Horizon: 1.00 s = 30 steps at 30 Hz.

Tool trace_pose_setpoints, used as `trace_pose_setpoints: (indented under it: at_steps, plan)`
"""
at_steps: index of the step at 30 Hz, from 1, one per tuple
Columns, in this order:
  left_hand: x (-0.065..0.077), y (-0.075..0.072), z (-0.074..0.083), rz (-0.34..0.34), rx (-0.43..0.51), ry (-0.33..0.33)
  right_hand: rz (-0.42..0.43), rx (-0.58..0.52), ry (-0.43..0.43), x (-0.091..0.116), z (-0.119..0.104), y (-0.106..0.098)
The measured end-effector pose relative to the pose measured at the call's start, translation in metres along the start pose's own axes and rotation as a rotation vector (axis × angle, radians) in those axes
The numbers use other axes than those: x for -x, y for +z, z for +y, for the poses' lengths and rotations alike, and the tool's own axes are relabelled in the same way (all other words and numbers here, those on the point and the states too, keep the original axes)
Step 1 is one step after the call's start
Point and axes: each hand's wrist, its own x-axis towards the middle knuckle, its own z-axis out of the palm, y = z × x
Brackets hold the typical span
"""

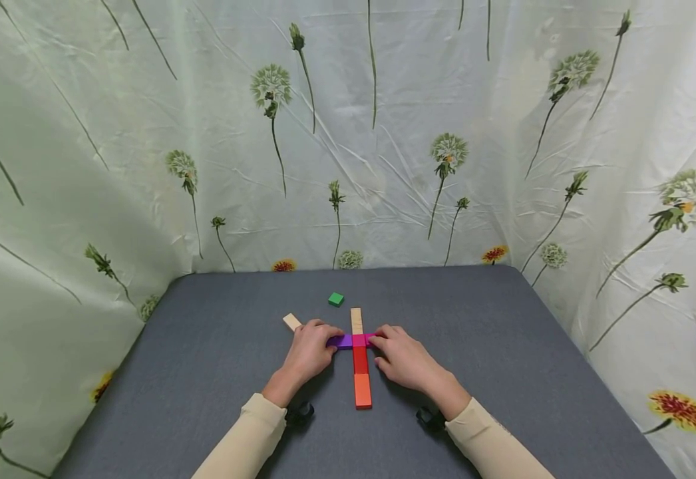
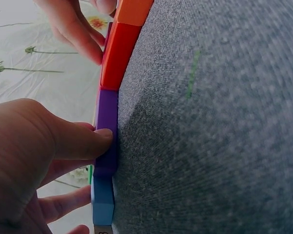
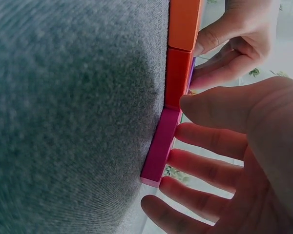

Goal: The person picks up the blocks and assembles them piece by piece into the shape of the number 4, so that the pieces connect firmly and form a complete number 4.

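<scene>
My left hand (image 1: pixel 312 349) pinches a purple block (image 2: pixel 107 108), with the thumb on its near side and fingers behind. A light blue block (image 2: pixel 103 200) continues the row beyond it in the left wrist view. My right hand (image 1: pixel 404 356) touches a magenta block (image 3: pixel 161 146) along its far side, its fingers fairly straight. Between the hands, a pink block (image 1: pixel 358 340) lies at the crossing. Toward me run a red block (image 1: pixel 360 360) and an orange block (image 1: pixel 362 391); a pale wooden block (image 1: pixel 356 320) extends away from the crossing.
A green block (image 1: pixel 336 299) lies apart, farther back. Another pale wooden block (image 1: pixel 291 321) angles out past the left hand. The dark grey table (image 1: pixel 234 299) backs onto a flower-print curtain (image 1: pixel 384 199). A black wrist camera (image 1: pixel 300 414) sits under the left wrist.
</scene>
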Motion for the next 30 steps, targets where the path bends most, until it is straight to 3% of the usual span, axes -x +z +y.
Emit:
trace_pose_setpoints:
  at_steps: [13,30]
  plan:
    - [-0.0006,0.0005,0.0005,0.000,-0.004,0.008,0.016,0.002,-0.022,0.0005,0.0004,-0.0006]
    - [0.0002,-0.0001,0.0013,0.000,0.005,0.002,0.022,-0.074,-0.019,0.0001,0.0011,-0.0009]
